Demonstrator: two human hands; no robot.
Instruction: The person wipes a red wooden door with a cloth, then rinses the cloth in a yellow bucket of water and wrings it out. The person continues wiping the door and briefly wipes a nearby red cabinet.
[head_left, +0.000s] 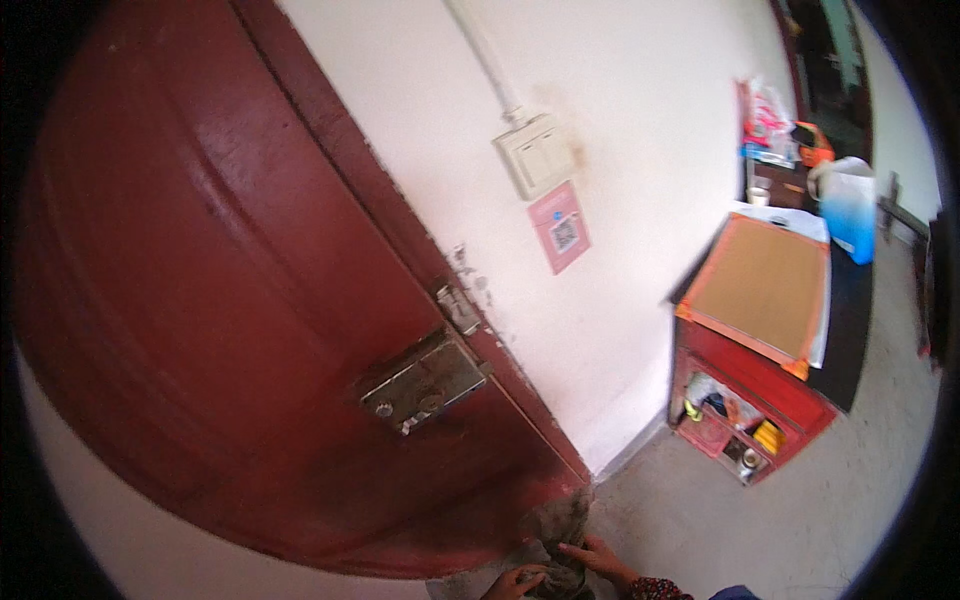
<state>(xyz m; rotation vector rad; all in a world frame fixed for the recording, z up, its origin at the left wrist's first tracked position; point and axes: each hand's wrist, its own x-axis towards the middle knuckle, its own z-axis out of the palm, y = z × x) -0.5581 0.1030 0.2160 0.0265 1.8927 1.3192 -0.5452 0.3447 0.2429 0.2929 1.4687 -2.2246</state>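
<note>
At the bottom of the view, my left hand (514, 583) and my right hand (602, 562) are close together on a crumpled, dark grey-green cloth (561, 579). Fingers of both hands press into its folds. Part of the cloth hangs in front of the lower corner of a dark red door (247, 315). The door is shut against its frame (352, 157). A worn metal rim lock (424, 386) with a small latch lever is mounted on it, and the strike (459, 309) sits on the frame.
A light switch (536, 156) is on the white wall above a pink card (561, 227) bearing a printed code. Right of it stands a red cabinet (757, 367), with an orange-framed board (761, 289) and a blue-white jug (847, 210) on top. Grey floor (675, 517) lies below.
</note>
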